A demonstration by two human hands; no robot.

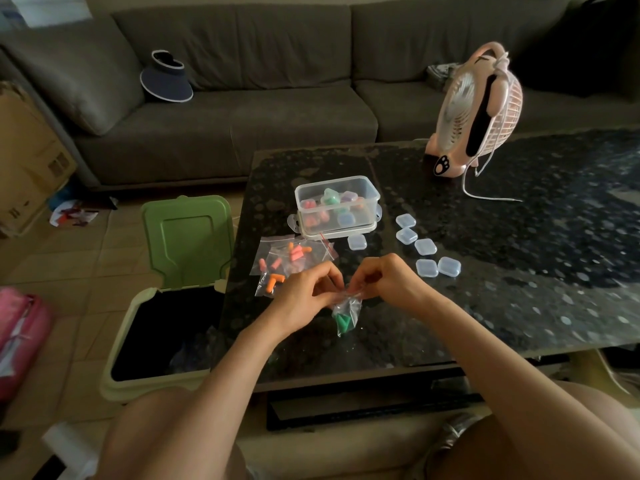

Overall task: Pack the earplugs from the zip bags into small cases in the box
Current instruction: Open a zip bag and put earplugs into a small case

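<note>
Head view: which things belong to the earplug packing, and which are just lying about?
Job: zip bag of green earplugs, pinched by left hand and right hand; zip bags of orange and pink earplugs; clear box; small cases beside it.
Lying about: pink fan; visor hat on the sofa; open green-lidded bin; cardboard box.

The surface (519,271) is glossy, dark and speckled, like polished stone. The box (367,192) and cases (426,246) are clear, smooth plastic; each bag (346,313) thin, crinkled, shiny film. The earplugs (296,254) look matt and foamy. The sofa (259,116) is matt cloth, the fan (446,164) smooth plastic.
</note>
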